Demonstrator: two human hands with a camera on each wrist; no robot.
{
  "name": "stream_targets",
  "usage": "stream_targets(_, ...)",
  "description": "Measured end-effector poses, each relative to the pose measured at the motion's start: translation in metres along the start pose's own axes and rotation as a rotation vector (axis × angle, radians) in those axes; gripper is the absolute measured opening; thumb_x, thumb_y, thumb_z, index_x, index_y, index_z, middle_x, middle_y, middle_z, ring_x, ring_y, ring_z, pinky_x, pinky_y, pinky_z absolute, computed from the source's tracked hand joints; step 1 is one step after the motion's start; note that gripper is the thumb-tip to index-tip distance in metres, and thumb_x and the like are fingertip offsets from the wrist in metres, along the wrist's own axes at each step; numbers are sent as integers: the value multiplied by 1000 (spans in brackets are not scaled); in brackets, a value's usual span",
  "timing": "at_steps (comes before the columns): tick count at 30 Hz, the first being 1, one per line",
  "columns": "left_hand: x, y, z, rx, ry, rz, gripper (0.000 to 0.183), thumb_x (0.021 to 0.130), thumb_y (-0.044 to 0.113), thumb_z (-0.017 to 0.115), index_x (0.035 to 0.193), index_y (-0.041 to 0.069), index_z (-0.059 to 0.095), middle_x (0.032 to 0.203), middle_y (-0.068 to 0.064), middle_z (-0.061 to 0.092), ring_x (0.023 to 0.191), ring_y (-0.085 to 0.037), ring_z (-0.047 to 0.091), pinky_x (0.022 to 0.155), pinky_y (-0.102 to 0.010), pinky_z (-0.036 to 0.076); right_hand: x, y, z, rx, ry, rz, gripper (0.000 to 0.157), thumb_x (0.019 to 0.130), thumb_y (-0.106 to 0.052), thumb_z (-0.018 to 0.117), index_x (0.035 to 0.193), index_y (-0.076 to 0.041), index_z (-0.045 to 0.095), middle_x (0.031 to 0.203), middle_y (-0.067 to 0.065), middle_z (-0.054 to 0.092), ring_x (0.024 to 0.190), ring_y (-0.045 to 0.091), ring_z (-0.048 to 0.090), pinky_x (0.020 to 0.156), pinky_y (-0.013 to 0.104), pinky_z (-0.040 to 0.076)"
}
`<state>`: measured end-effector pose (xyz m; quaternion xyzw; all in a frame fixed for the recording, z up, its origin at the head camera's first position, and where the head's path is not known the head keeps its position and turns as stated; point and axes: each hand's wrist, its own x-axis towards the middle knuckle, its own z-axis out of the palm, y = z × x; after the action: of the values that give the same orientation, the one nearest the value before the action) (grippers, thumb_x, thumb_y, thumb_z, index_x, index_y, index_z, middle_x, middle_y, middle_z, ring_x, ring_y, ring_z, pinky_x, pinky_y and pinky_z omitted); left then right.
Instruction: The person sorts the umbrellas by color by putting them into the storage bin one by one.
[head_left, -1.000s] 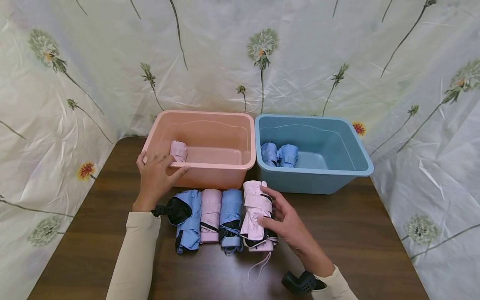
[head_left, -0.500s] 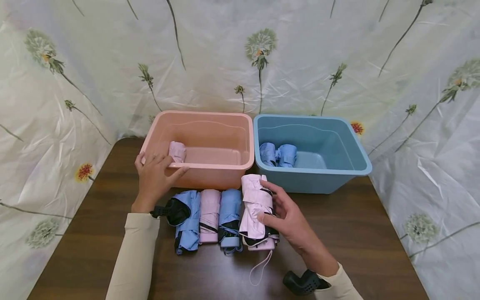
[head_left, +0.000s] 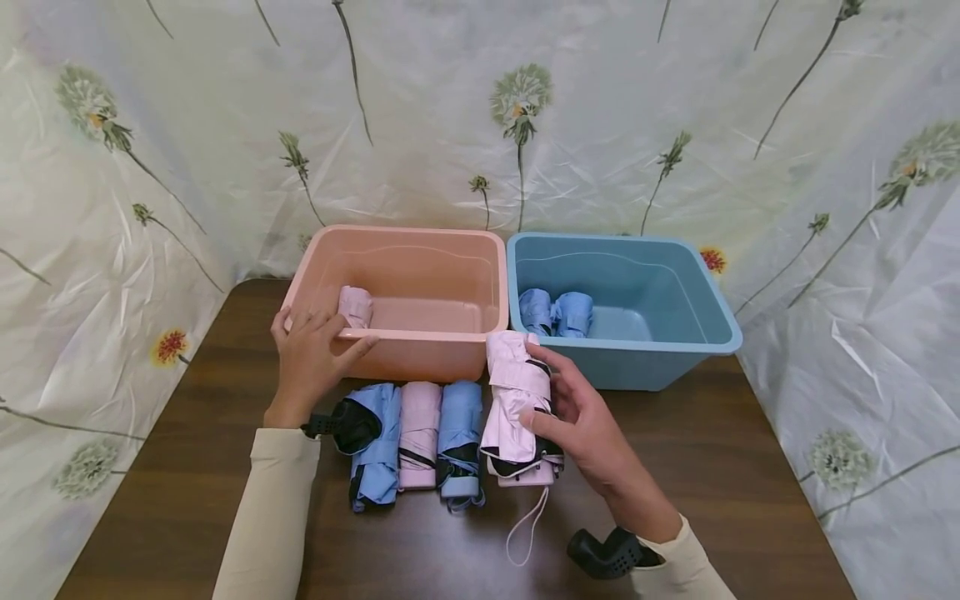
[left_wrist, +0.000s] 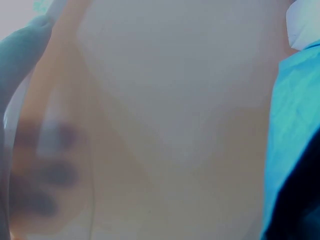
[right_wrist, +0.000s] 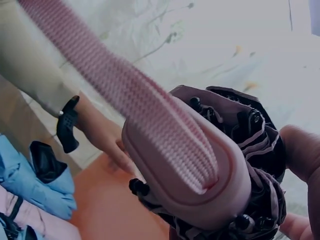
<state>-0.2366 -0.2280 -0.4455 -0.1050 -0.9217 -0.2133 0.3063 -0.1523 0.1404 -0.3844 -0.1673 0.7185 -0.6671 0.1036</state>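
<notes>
My right hand (head_left: 596,429) holds a pink folded umbrella (head_left: 514,412) above the table, thumb on top, with its wrist strap (head_left: 529,533) dangling. The right wrist view shows the umbrella's oval handle end (right_wrist: 190,165) and rib tips up close. My left hand (head_left: 307,358) grips the near rim of the salmon-pink bin (head_left: 420,354), fingers over the edge and thumb outside. Finger shadows show through the bin wall (left_wrist: 175,100) in the left wrist view. In a row on the table lie a blue umbrella (head_left: 381,467), a pink umbrella (head_left: 420,417) and another blue umbrella (head_left: 461,417).
Inside the salmon-pink bin, one pink umbrella (head_left: 356,307) stands at the left. Close beside that bin, a blue bin (head_left: 622,367) contains two blue umbrellas (head_left: 573,314). Both bins stand at the back of the dark wooden table (head_left: 720,483), before a floral curtain (head_left: 600,108).
The pink umbrella in my right hand has risen off the table and moved slightly forward, its top now by the bins' rims. My left hand stays on the salmon-pink bin's rim.
</notes>
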Motion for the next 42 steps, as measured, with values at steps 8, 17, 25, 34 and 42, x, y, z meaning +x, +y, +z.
stream_targets(8,0,0,0,-4,-3,0,43,76,52,74,79,11,64,79,-7,60,90,-30,54,107,-60,11,11,-13,-2,-1,12,-12,70,88,-9,65,148,-27,33,131,19,44,109,38,53,83,37,54)
stream_targets(17,0,-2,0,1,13,7,43,75,53,75,79,12,63,80,-7,61,90,-30,55,107,-60,11,28,-24,-4,-11,29,-21,70,88,-10,67,147,-28,35,133,16,44,111,36,53,84,37,53)
stream_targets(25,0,-2,1,0,7,-1,43,76,53,75,78,11,64,78,-7,59,90,-29,53,107,-60,12,43,-29,-4,-53,25,-30,71,87,-11,68,147,-29,35,131,16,44,109,36,54,83,38,54)
stream_targets(34,0,-3,2,-8,26,9,43,75,52,75,77,12,63,77,-5,59,88,-29,53,107,-60,13,53,-37,-4,-70,41,-12,71,86,-15,68,146,-33,35,133,13,42,111,34,52,83,39,53)
stream_targets(42,0,-2,1,-9,26,8,43,74,53,76,77,11,62,77,-7,60,87,-29,53,106,-60,13,64,-47,-2,-26,48,-21,69,88,-15,68,145,-34,36,130,15,44,109,33,55,83,35,53)
